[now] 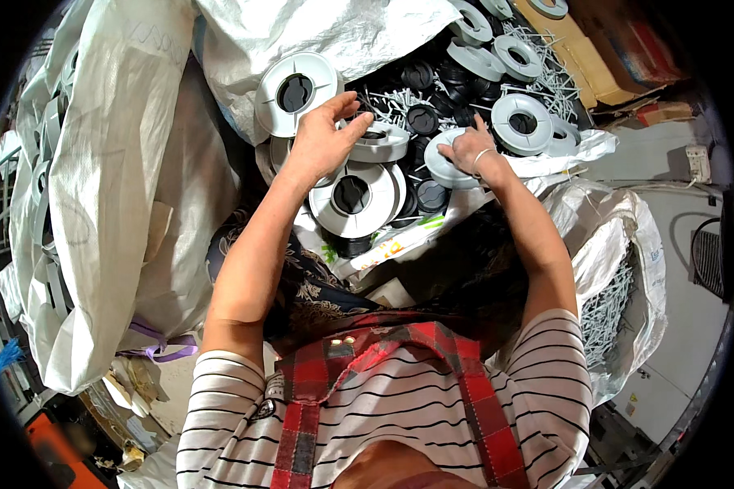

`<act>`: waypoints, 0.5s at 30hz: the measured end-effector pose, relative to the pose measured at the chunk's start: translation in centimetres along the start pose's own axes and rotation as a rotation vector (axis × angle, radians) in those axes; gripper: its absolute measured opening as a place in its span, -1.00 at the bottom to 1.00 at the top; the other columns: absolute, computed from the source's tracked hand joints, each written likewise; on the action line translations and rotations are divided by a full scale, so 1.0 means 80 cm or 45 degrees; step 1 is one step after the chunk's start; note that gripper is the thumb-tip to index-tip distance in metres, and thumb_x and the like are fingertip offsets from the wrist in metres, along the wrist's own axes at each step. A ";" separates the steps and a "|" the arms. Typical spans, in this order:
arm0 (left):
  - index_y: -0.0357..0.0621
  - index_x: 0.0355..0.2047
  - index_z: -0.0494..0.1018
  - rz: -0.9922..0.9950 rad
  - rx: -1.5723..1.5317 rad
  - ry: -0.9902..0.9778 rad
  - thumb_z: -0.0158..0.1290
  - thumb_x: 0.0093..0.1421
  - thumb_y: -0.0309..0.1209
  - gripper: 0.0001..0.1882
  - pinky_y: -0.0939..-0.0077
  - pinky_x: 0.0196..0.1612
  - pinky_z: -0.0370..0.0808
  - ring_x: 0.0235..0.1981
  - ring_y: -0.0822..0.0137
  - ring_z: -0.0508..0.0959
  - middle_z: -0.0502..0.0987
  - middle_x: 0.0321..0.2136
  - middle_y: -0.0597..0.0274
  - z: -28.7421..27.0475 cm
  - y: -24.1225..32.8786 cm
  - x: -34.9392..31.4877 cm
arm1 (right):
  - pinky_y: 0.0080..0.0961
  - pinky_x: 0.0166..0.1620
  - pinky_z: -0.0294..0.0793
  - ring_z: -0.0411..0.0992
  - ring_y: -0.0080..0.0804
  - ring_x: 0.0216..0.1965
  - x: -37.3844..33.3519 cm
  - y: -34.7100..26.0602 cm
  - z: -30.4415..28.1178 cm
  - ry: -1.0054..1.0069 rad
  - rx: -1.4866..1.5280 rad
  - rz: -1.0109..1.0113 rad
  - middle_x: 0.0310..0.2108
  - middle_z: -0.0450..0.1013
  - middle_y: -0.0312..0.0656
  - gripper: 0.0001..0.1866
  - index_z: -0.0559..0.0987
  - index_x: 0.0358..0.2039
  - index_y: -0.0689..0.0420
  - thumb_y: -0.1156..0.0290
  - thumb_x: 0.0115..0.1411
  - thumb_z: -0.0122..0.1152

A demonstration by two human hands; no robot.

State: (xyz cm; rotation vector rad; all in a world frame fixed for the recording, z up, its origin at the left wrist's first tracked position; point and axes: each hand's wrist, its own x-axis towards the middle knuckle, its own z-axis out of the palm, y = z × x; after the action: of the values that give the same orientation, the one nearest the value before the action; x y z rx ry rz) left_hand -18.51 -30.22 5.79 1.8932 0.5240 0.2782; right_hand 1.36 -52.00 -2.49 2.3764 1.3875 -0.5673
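Over the heap, the left grip [324, 137] is spread, thumb apart from the fingers, just beside a thick pale ring [387, 151]; that ring is tilted, its hollow facing up and its outline stretching longest from left to right. The right grip [471, 151] rests on a pale disc [444, 169] whose broad face points up; whether the fingers pinch its edge I cannot tell. Around them lie flanged rings [324, 204], black caps [422, 120] and, farther off, grey pins [559, 96] pointing many ways. White sheeting [404, 243] with coloured print borders the near side. Cardboard [571, 53] sits at upper right, a pin-filled white sack [646, 277] at right; tall white sacking [110, 187] fills the left.
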 end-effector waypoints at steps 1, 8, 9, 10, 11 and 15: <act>-0.37 0.04 0.35 -0.003 -0.013 0.008 0.13 0.10 -0.22 -0.42 0.41 0.03 0.41 -0.04 0.21 0.52 0.51 -0.09 -0.07 -0.001 -0.003 -0.002 | -0.03 0.29 -0.23 0.42 -0.08 -0.10 0.001 -0.009 -0.009 -0.094 0.079 0.013 -0.29 0.52 0.03 -0.24 0.65 -0.40 0.18 -0.25 0.22 -0.32; -0.31 0.02 0.38 -0.042 0.034 -0.078 0.13 0.11 -0.27 -0.49 0.46 0.02 0.40 -0.09 0.28 0.53 0.55 -0.15 0.03 0.003 0.020 -0.001 | -0.26 0.01 0.39 0.49 -0.15 -0.13 -0.017 -0.016 -0.014 -0.260 0.133 -0.082 -0.20 0.52 0.01 -0.48 0.59 -0.32 0.20 0.05 -0.23 0.30; -0.31 0.02 0.39 -0.073 -0.052 -0.044 0.15 0.09 -0.29 -0.49 0.46 0.02 0.40 -0.08 0.29 0.52 0.54 -0.13 0.03 -0.001 0.022 0.000 | -0.32 -0.09 0.45 0.51 -0.16 -0.22 -0.017 -0.014 -0.033 0.009 0.293 -0.121 -0.28 0.53 0.01 -0.55 0.59 -0.35 0.21 0.10 -0.17 0.27; -0.32 0.01 0.39 -0.114 -0.147 -0.015 0.18 0.07 -0.30 -0.48 0.47 0.02 0.40 -0.07 0.31 0.51 0.53 -0.11 0.04 -0.002 0.026 -0.003 | -0.38 -0.20 0.51 0.53 -0.18 -0.31 -0.023 -0.012 -0.050 0.265 0.450 -0.158 -0.36 0.54 0.01 -0.61 0.59 -0.38 0.23 0.15 -0.11 0.23; -0.32 0.04 0.36 -0.005 -0.162 0.163 0.20 0.05 -0.31 -0.44 0.48 0.03 0.39 -0.05 0.32 0.49 0.50 -0.08 0.02 -0.004 0.025 -0.008 | -0.39 -0.24 0.52 0.53 -0.20 -0.37 -0.026 -0.011 -0.081 0.161 1.004 -0.200 -0.40 0.54 0.01 -0.63 0.57 -0.36 0.26 0.19 -0.02 0.13; -0.54 0.04 0.25 0.051 -0.720 0.313 0.16 0.07 -0.29 -0.35 0.46 0.13 0.28 0.08 0.19 0.37 0.34 0.04 -0.21 -0.007 0.018 -0.004 | -0.44 -0.35 0.52 0.49 -0.29 -0.50 -0.027 -0.034 -0.155 -0.031 2.599 -0.728 -0.47 0.52 -0.01 -0.54 0.51 -0.28 0.33 0.16 0.24 -0.22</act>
State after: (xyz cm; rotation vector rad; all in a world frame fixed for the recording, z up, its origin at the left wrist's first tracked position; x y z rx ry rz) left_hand -18.69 -30.36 7.32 1.3267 0.5060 0.6223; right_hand 0.08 -46.50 9.13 2.6327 1.6247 -3.3882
